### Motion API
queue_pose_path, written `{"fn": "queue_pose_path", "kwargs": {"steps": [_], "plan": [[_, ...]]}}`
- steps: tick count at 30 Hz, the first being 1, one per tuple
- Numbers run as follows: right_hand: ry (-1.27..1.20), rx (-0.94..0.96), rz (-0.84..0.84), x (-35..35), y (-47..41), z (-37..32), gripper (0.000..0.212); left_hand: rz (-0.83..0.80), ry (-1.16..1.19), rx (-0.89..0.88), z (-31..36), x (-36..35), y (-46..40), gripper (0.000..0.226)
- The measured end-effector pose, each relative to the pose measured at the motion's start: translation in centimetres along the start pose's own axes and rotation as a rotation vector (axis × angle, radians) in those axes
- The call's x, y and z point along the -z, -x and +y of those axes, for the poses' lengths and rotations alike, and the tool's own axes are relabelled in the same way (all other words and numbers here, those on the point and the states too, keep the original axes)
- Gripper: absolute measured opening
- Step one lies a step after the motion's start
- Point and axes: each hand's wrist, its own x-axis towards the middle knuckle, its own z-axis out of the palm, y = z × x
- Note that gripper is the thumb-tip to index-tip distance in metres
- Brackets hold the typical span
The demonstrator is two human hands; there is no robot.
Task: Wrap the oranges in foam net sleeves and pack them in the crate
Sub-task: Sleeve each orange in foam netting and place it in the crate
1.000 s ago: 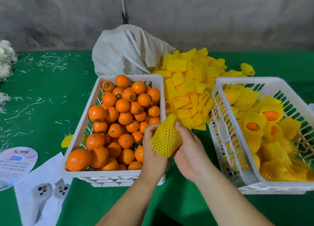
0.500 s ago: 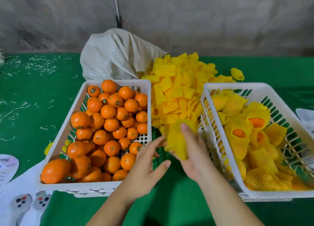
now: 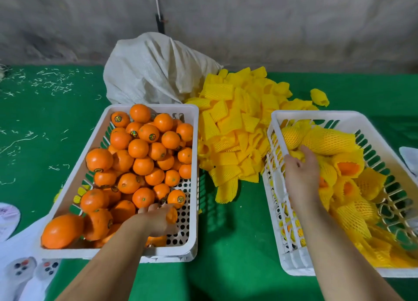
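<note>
A bare strip of green felt table runs between the white plastic crate of oranges and the white plastic crate of wrapped fruit; further back, the pile of yellow foam net sleeves and a crumpled white woven sack block it.
</note>
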Motion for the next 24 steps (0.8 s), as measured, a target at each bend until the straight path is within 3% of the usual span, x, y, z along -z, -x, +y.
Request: {"fn": "queue_pose_path", "kwargs": {"steps": [2,4,7,10,12,14,21,24], "plan": [[0.393,0.395,-0.067,-1.2,1.4,2.3,0.052,-0.060,-0.100,0.012,0.5,-0.4,-0.2,0.110],[0.521,0.548,-0.305,-3.0,2.8,4.6,0.051,-0.018,-0.158,0.021,1.2,-0.7,-0.1,0.113],[0.609,0.257,-0.710,-6.2,4.6,7.7,0.057,0.104,-0.221,0.012,1.6,-0.8,0.2,0.086],[0.592,-0.220,-0.868,-8.4,4.7,9.6,0.062,0.065,-0.236,-0.032,1.7,-0.5,0.4,0.074],[0.361,-0.482,-0.854,-9.4,4.5,10.6,0.059,-0.014,-0.200,-0.046,2.2,-0.6,0.4,0.070],[0.246,-0.611,-0.852,-10.1,4.5,11.5,0.057,-0.075,-0.184,-0.058,2.5,-0.8,0.5,0.073],[0.017,-0.495,-0.534,-11.4,6.9,11.5,0.032,-0.091,-0.138,-0.219,2.7,-0.7,0.8,0.072],[-0.097,-0.457,-0.457,-10.3,9.1,10.5,0.034,-0.088,-0.173,-0.193,2.8,-0.5,1.1,0.078]]}}
